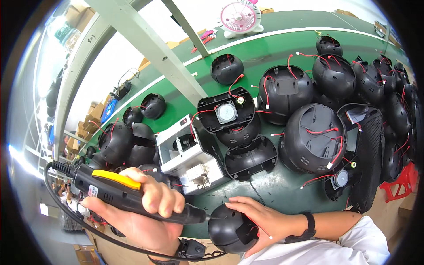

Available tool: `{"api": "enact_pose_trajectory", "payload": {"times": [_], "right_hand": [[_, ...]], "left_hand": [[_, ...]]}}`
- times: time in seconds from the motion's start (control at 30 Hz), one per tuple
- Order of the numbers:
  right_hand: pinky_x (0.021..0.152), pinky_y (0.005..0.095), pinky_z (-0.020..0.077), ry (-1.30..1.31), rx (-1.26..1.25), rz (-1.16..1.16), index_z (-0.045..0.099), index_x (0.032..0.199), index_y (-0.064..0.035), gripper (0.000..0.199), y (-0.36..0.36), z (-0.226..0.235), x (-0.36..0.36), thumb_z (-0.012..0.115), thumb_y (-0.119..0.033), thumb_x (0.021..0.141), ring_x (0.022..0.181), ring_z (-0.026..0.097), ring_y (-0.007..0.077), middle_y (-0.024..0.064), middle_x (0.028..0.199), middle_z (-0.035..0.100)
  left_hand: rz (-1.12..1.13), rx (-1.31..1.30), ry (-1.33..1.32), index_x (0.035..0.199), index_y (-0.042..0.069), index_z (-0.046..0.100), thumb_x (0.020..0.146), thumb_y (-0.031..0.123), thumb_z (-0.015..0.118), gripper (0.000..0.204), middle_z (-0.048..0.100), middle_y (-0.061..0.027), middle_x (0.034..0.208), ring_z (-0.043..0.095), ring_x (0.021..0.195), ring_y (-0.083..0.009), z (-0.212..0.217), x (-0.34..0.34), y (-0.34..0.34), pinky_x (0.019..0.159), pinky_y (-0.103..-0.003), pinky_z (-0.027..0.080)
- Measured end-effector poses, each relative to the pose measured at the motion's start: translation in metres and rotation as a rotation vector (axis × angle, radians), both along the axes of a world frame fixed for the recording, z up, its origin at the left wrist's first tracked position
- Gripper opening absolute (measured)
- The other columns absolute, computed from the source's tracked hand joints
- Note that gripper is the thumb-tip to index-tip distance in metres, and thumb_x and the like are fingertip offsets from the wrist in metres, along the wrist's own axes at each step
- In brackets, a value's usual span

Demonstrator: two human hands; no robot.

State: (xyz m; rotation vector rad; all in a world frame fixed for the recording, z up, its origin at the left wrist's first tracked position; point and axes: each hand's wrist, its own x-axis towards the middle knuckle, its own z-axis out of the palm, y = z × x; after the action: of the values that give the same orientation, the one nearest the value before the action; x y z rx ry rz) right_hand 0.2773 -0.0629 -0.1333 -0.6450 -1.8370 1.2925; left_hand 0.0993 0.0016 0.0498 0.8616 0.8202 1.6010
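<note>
My left hand (145, 212) grips a black electric screwdriver (119, 192) with a yellow trigger, its bit touching a round black plastic housing (229, 232) at the near edge of the green table (274, 185). My right hand (260, 218) is wrapped around that housing from the right and steadies it. A thin red wire runs across the housing under my right fingers. The screwdriver's black cable loops down below my left wrist.
Several black dome housings with red wires crowd the table, the nearest a large one (316, 137) and an open half shell (249, 157). A white metal fixture (187, 154) stands behind my left hand. A pink fan (240, 18) sits far back. A red stool (399, 181) is at right.
</note>
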Motion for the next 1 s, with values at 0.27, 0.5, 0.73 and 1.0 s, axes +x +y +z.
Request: {"api": "enact_pose_trajectory", "payload": {"times": [0.27, 0.5, 0.73, 1.0], "right_hand": [[0.115, 0.0497, 0.0374, -0.038, 0.025, -0.035, 0.021, 0.162, -0.0094, 0.135, -0.004, 0.009, -0.006, 0.099, -0.039, 0.056, 0.141, 0.038, 0.0456, 0.0254, 0.156, 0.028], [0.114, 0.0487, 0.0373, -0.129, 0.091, -0.077, 0.028, 0.158, -0.0008, 0.128, -0.002, 0.015, -0.006, 0.094, -0.055, 0.062, 0.139, 0.041, 0.0444, 0.0273, 0.153, 0.033], [0.113, 0.0476, 0.0387, 0.044, -0.073, -0.186, 0.031, 0.158, -0.0055, 0.127, -0.010, 0.019, -0.014, 0.097, -0.030, 0.052, 0.136, 0.044, 0.0437, 0.0235, 0.151, 0.038], [0.113, 0.0545, 0.0374, -0.089, 0.031, -0.160, 0.024, 0.161, -0.0100, 0.126, -0.009, 0.009, -0.011, 0.092, -0.053, 0.064, 0.137, 0.043, 0.0478, 0.0266, 0.152, 0.035]], "left_hand": [[0.003, -0.089, 0.063, 0.097, 0.010, 0.057, 0.086, 0.092, 0.036, 0.085, 0.039, 0.0041, 0.053, 0.037, 0.040, -0.0110, -0.001, 0.016, -0.007, 0.041, -0.029, 0.032], [-0.100, -0.066, 0.105, 0.097, 0.009, 0.057, 0.082, 0.096, 0.035, 0.090, 0.042, 0.0028, 0.052, 0.040, 0.040, -0.0132, -0.021, 0.013, -0.003, 0.042, -0.030, 0.036], [-0.405, 0.777, 0.412, 0.100, 0.005, 0.058, 0.080, 0.087, 0.053, 0.084, 0.056, -0.0034, 0.066, 0.056, 0.054, -0.0171, -0.056, -0.013, -0.030, 0.054, -0.033, 0.049], [-0.351, 0.684, 0.269, 0.100, 0.006, 0.057, 0.074, 0.085, 0.061, 0.083, 0.056, -0.0020, 0.067, 0.053, 0.053, -0.0174, -0.065, -0.007, -0.033, 0.054, -0.032, 0.045]]}}
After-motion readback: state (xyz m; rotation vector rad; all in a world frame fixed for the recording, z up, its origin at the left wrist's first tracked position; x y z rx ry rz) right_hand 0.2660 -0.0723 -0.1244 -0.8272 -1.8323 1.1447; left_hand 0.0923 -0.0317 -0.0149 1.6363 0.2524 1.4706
